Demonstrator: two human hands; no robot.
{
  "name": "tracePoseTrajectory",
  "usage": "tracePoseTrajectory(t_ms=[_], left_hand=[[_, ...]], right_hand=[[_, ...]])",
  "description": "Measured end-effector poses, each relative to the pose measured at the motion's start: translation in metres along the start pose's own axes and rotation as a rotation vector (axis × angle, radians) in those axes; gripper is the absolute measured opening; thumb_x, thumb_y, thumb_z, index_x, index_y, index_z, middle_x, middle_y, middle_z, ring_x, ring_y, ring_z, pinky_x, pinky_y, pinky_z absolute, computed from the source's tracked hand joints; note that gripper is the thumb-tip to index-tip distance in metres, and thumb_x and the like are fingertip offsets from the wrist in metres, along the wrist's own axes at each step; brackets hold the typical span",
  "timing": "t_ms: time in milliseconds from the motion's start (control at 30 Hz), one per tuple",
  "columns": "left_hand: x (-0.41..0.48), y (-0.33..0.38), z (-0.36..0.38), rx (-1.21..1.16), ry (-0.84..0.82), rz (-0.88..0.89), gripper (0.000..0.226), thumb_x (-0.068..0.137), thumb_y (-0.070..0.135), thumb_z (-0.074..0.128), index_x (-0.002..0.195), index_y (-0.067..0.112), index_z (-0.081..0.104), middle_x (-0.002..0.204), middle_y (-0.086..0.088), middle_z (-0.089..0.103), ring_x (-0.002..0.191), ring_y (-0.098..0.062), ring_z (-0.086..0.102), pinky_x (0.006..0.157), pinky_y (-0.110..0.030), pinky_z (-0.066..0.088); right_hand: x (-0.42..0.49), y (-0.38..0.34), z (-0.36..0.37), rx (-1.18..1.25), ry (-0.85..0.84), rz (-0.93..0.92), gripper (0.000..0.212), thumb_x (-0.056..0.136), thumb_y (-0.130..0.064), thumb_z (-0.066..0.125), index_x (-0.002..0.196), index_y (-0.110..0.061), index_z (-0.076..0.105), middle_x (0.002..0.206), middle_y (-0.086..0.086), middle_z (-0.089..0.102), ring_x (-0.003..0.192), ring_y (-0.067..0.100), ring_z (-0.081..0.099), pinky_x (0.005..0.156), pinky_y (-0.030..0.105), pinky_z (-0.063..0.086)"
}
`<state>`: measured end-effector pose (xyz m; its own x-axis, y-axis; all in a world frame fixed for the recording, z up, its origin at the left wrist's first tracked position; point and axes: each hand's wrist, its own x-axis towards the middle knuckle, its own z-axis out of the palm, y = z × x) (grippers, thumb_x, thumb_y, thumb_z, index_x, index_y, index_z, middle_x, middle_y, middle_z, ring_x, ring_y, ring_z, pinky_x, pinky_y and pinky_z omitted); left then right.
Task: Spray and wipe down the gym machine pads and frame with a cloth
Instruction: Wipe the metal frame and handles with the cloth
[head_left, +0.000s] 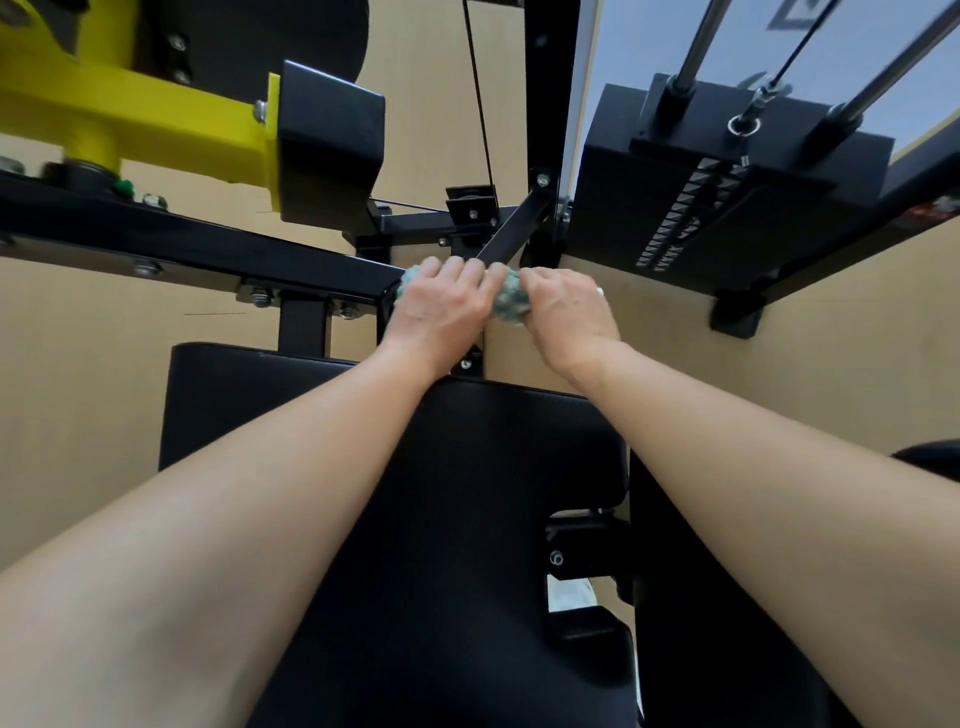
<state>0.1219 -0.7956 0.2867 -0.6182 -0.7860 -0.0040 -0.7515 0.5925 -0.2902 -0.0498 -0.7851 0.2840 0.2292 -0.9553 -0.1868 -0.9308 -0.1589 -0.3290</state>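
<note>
The cloth (508, 307) is green and white and all scrunched up. It sits on the black frame bar (208, 244), just past the top edge of the big black pad (467, 493). The left hand (441, 306) and the right hand (566, 306) grip it. The pad is wide and dark.

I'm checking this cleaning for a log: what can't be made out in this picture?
All in the head view:
Cloth: mostly covered by the left hand and right hand gripping it; its size is unclear.
Frame bar: the stretch under the cloth is hidden, so wet or dry is unknown.
Pad: crossed by the forearms and cut off at the bottom edge.
Weight stack: markings too small to read.
Spray bottle: none in view.
</note>
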Motion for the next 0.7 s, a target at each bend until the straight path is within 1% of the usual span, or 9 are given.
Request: tracePoseTrajectory(t_ms=[100,167,300,367,467,500,567,633,700], left_hand=[[-0.008,-0.009,0.006,0.011,0.021,-0.033,0.036,0.095,0.011,0.05,0.13,0.002,0.056,0.099,-0.014,0.067,0.086,-0.034,0.065,0.077,-0.044,0.051],[-0.004,-0.003,0.005,0.019,-0.023,-0.073,0.035,0.093,0.011,0.052,0.126,0.003,0.059,0.097,-0.013,0.067,0.085,-0.033,0.065,0.078,-0.044,0.052],[0.014,0.017,-0.005,-0.003,-0.126,-0.07,0.034,0.096,0.03,0.045,0.117,0.01,0.063,0.095,-0.007,0.069,0.084,-0.029,0.066,0.075,-0.04,0.05],[0.029,0.03,-0.011,-0.051,-0.193,-0.058,0.034,0.101,0.031,0.047,0.125,0.011,0.059,0.109,-0.008,0.07,0.096,-0.03,0.067,0.081,-0.041,0.048],[0.045,0.055,-0.011,-0.148,-0.24,-0.069,0.046,0.105,0.023,0.048,0.148,0.009,0.041,0.134,-0.012,0.062,0.119,-0.032,0.061,0.096,-0.043,0.044],[0.046,0.06,-0.012,-0.165,-0.243,-0.067,0.052,0.105,0.02,0.047,0.154,0.009,0.034,0.143,-0.012,0.057,0.127,-0.032,0.057,0.103,-0.044,0.042],[0.043,0.063,-0.016,-0.196,-0.239,-0.06,0.059,0.105,0.015,0.046,0.16,0.009,0.025,0.158,-0.011,0.045,0.143,-0.03,0.045,0.118,-0.043,0.033],[0.035,0.065,-0.025,-0.222,-0.243,-0.059,0.062,0.104,0.011,0.047,0.162,0.01,0.023,0.166,-0.009,0.034,0.153,-0.028,0.032,0.126,-0.042,0.022],[0.025,0.071,-0.035,-0.265,-0.253,-0.099,0.062,0.103,0.008,0.049,0.161,0.011,0.027,0.168,-0.008,0.029,0.156,-0.026,0.025,0.129,-0.041,0.016]], right_hand=[[0.003,-0.017,-0.003,0.08,-0.004,-0.037,0.027,0.094,-0.003,0.061,0.12,-0.009,0.06,0.119,0.01,0.067,0.11,0.029,0.06,0.097,0.038,0.046],[0.002,-0.01,-0.004,0.045,-0.024,-0.025,0.025,0.095,-0.002,0.06,0.119,-0.009,0.058,0.117,0.009,0.067,0.108,0.03,0.06,0.091,0.037,0.045],[-0.004,0.017,-0.007,-0.011,-0.058,0.109,0.02,0.099,-0.012,0.062,0.119,-0.011,0.059,0.116,0.009,0.067,0.109,0.029,0.059,0.079,0.033,0.039],[-0.008,0.026,-0.011,-0.036,-0.077,0.188,0.019,0.099,-0.011,0.062,0.118,-0.01,0.06,0.115,0.01,0.067,0.11,0.03,0.059,0.079,0.033,0.038],[-0.014,0.035,-0.017,-0.118,-0.127,0.282,0.023,0.099,-0.005,0.058,0.121,-0.007,0.058,0.117,0.014,0.065,0.114,0.032,0.059,0.09,0.038,0.046],[-0.016,0.036,-0.019,-0.134,-0.144,0.313,0.024,0.099,-0.004,0.056,0.123,-0.006,0.057,0.117,0.015,0.064,0.113,0.032,0.06,0.088,0.039,0.046],[-0.02,0.037,-0.019,-0.104,-0.144,0.38,0.023,0.099,-0.002,0.054,0.121,-0.006,0.058,0.115,0.015,0.063,0.111,0.033,0.061,0.077,0.038,0.045],[-0.025,0.033,-0.019,-0.029,-0.117,0.433,0.021,0.098,0.001,0.05,0.115,-0.007,0.06,0.111,0.014,0.064,0.107,0.034,0.063,0.073,0.035,0.042],[-0.034,0.027,-0.021,0.06,-0.076,0.483,0.021,0.098,0.0,0.049,0.108,-0.011,0.063,0.104,0.011,0.065,0.101,0.033,0.065,0.072,0.034,0.041]])
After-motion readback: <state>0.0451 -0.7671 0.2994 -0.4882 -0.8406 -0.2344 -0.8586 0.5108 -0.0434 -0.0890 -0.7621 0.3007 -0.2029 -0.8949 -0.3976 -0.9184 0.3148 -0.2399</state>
